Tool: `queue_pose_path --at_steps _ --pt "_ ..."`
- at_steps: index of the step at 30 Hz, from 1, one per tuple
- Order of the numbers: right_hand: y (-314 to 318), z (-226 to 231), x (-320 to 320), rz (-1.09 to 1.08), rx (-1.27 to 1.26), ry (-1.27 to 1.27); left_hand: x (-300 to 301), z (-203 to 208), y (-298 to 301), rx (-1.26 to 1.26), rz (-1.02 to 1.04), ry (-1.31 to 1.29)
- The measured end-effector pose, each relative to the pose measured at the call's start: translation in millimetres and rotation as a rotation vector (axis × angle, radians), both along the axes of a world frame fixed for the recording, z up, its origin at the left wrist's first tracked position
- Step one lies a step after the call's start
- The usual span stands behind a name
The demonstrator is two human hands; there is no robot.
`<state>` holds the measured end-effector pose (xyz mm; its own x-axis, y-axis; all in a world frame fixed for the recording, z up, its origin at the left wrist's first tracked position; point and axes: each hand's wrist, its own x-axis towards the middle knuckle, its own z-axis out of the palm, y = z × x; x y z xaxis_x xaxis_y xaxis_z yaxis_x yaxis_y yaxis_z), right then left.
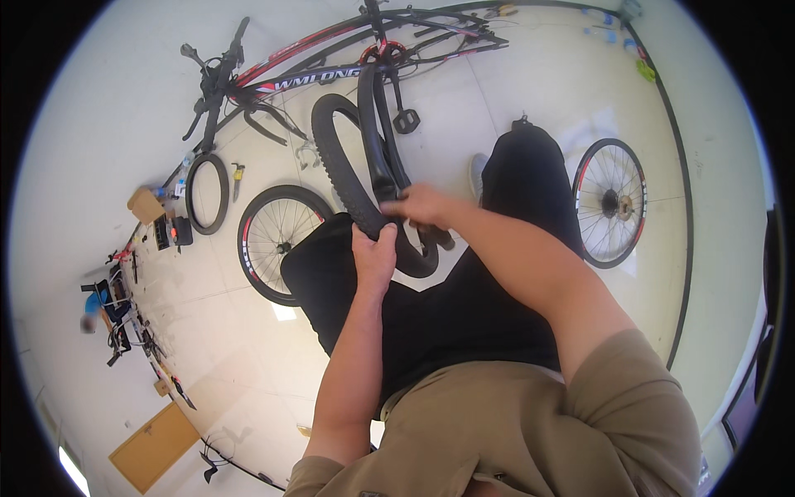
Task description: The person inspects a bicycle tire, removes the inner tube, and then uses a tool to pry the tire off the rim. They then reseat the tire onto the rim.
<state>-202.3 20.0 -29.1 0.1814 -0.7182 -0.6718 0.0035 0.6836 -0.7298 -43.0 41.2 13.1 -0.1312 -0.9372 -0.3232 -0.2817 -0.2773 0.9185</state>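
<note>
A knobby black bicycle tire (331, 149) stands off any rim, in front of my lap, squeezed into a long oval. My left hand (374, 255) is closed round its near side, thumb on top. A smooth black inner tube (378, 161) runs alongside the tire and partly into its near end. Over the tube at that end, my right hand (424, 207) has its fingers curled and pinching it; the fingertips are slightly blurred. Part of the tube hangs below the right hand, and where it enters the tire is partly hidden.
A black and red bicycle frame (319, 76) without wheels lies ahead. One tired wheel (284, 247) lies left of my knee, a bare wheel (610, 203) at right. Another tire (207, 193), a yellow-black tool (238, 180) and a cardboard box (146, 205) lie further left.
</note>
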Motion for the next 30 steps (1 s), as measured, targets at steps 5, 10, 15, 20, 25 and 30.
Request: queue_pose_path --at_steps 5,10,15,20,25,30 --pt "5 12 7 -0.047 0.047 -0.112 -5 15 -21 -0.086 0.078 0.049" --pt "5 11 9 -0.121 0.038 -0.103 -8 24 -48 0.063 -0.01 -0.065" --pt "-2 2 10 -0.22 -0.041 -0.03 -28 20 -39 -0.236 0.019 -0.216" --pt "-3 -4 5 -0.162 -0.052 0.06 -26 9 10 -0.262 -0.031 -0.265" --pt "-2 -24 22 -0.15 -0.074 0.183 -11 14 16 -0.175 -0.009 -0.224" --pt "-8 -41 15 -0.148 -0.07 0.307 -11 24 22 -0.112 -0.025 -0.2"
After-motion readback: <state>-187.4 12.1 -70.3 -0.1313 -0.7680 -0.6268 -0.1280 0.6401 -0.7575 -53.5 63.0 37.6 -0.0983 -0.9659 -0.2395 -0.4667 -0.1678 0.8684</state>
